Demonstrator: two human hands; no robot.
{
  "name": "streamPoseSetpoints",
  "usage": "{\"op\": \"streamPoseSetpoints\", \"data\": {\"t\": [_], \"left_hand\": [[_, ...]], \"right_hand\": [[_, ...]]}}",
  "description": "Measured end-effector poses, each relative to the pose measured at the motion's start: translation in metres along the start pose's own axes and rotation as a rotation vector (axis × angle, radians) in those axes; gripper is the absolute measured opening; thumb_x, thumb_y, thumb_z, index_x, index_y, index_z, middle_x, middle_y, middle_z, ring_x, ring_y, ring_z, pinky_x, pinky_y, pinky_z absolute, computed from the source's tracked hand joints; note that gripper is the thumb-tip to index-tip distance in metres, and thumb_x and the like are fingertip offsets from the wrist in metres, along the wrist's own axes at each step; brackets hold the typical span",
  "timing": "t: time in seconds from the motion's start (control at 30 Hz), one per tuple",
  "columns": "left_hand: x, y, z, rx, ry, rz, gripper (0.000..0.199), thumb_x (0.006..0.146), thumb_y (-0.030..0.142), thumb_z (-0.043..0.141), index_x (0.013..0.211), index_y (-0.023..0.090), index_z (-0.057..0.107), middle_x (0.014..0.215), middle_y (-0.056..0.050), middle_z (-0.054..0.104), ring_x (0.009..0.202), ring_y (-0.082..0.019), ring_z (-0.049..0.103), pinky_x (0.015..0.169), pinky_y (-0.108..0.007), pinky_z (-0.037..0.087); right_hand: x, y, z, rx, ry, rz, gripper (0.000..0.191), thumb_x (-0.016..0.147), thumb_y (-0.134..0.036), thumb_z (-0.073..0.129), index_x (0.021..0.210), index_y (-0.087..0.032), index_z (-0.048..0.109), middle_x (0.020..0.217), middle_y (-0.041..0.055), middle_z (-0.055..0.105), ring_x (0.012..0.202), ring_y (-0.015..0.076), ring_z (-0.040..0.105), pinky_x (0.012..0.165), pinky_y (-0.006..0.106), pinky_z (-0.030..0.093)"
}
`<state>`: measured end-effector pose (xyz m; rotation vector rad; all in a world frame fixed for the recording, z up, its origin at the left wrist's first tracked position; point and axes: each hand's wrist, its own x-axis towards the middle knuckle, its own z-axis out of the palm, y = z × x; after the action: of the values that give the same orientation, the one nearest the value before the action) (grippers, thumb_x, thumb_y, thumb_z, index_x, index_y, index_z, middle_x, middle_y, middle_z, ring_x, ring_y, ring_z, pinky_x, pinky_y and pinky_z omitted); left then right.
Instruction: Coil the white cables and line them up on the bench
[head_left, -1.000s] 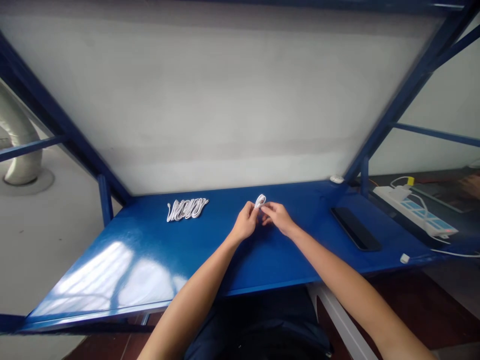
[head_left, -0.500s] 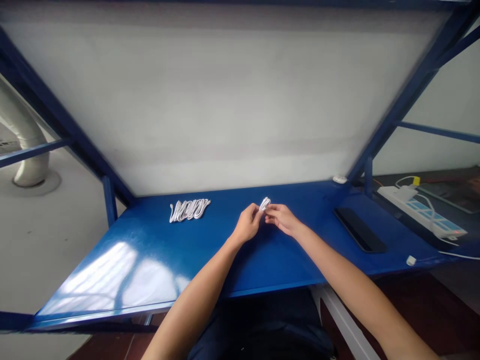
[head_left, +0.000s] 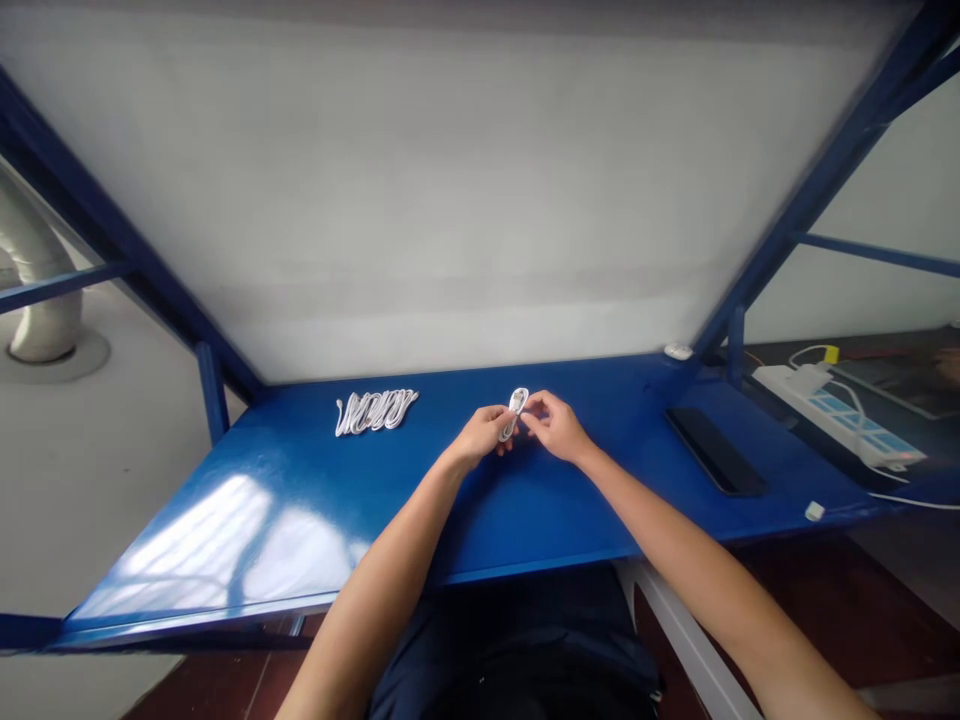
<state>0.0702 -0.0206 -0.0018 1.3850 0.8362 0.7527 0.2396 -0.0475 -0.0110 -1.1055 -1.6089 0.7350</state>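
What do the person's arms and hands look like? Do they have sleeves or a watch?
The left hand and right hand are bare, with no gloves. The left arm and right arm show no sleeves, and the wrists have no watch or bracelet. Dark navy clothing shows below the table edge. Any rings would be too small to tell.

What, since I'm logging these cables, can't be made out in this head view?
Small white cable: its ends are hidden by the left hand and right hand.
White cable bundle: too small to tell the plug type.
Dark slab: too dark to identify.
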Motion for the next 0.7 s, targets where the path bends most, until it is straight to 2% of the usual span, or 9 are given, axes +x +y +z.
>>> {"op": "streamPoseSetpoints", "data": {"t": [0.1,0.13,0.2,0.27,0.37,0.5,0.6,0.7], "left_hand": [[-0.001,0.002,-0.014,0.161,-0.062,-0.005,0.031,0.080,0.044,0.057,0.068,0.016,0.057,0.052,0.002,0.050,0.040,-0.007,0.043,0.037,-0.018,0.031],[-0.001,0.002,-0.018,0.217,-0.098,-0.010,0.031,0.080,0.044,0.057,0.066,0.016,0.058,0.050,0.003,0.048,0.039,-0.007,0.041,0.037,-0.018,0.030],[-0.002,0.002,-0.024,0.301,-0.157,-0.012,0.032,0.079,0.044,0.056,0.066,0.015,0.060,0.050,0.002,0.050,0.040,-0.007,0.041,0.038,-0.018,0.030],[-0.001,0.000,-0.028,0.340,-0.166,0.000,0.027,0.077,0.042,0.059,0.073,0.015,0.063,0.057,0.000,0.057,0.045,-0.009,0.047,0.040,-0.018,0.032],[0.002,-0.005,-0.032,0.432,-0.041,0.106,0.021,0.072,0.032,0.063,0.087,0.017,0.065,0.067,-0.001,0.063,0.054,-0.012,0.053,0.047,-0.020,0.038],[0.008,-0.014,-0.036,0.723,0.129,0.330,0.010,0.074,0.022,0.060,0.080,0.020,0.068,0.075,-0.004,0.065,0.069,-0.017,0.056,0.064,-0.026,0.042],[0.011,-0.021,-0.036,0.934,0.189,0.354,0.016,0.081,0.022,0.054,0.087,0.021,0.070,0.086,-0.007,0.066,0.080,-0.021,0.057,0.074,-0.030,0.042],[0.012,-0.025,-0.035,1.057,0.245,0.346,0.023,0.088,0.026,0.049,0.099,0.022,0.068,0.095,-0.008,0.065,0.089,-0.024,0.055,0.079,-0.034,0.040]], "right_hand": [[0.004,0.004,-0.004,0.213,-0.049,0.080,0.042,0.075,-0.033,0.065,0.114,-0.025,0.052,0.105,0.0051,0.058,0.079,0.0165,0.061,0.060,0.031,0.056],[0.005,0.005,-0.005,0.234,-0.090,0.087,0.044,0.074,-0.032,0.066,0.116,-0.025,0.052,0.106,0.0052,0.059,0.080,0.0164,0.062,0.062,0.031,0.056],[0.005,0.005,-0.008,0.182,-0.170,0.085,0.035,0.075,-0.031,0.065,0.109,-0.022,0.059,0.101,0.0055,0.062,0.077,0.0157,0.063,0.066,0.031,0.055],[0.005,0.007,-0.009,0.071,-0.193,0.073,0.021,0.078,-0.031,0.062,0.095,-0.020,0.066,0.094,0.0057,0.065,0.070,0.0148,0.063,0.066,0.031,0.053],[0.006,0.013,-0.009,-0.081,-0.100,0.050,0.017,0.078,-0.030,0.060,0.089,-0.020,0.069,0.089,0.0050,0.068,0.064,0.0149,0.062,0.065,0.031,0.051],[0.010,0.024,-0.007,-0.262,-0.043,0.019,0.015,0.079,-0.028,0.060,0.086,-0.021,0.070,0.083,0.0030,0.070,0.068,0.0167,0.061,0.067,0.030,0.047],[0.013,0.029,-0.005,-0.393,-0.057,-0.012,0.013,0.080,-0.025,0.059,0.085,-0.023,0.071,0.080,0.0028,0.071,0.071,0.0177,0.059,0.070,0.031,0.045],[0.017,0.033,-0.002,-0.502,-0.061,-0.062,0.015,0.083,-0.024,0.057,0.088,-0.023,0.071,0.084,0.0033,0.071,0.077,0.0191,0.058,0.076,0.034,0.044]]}}
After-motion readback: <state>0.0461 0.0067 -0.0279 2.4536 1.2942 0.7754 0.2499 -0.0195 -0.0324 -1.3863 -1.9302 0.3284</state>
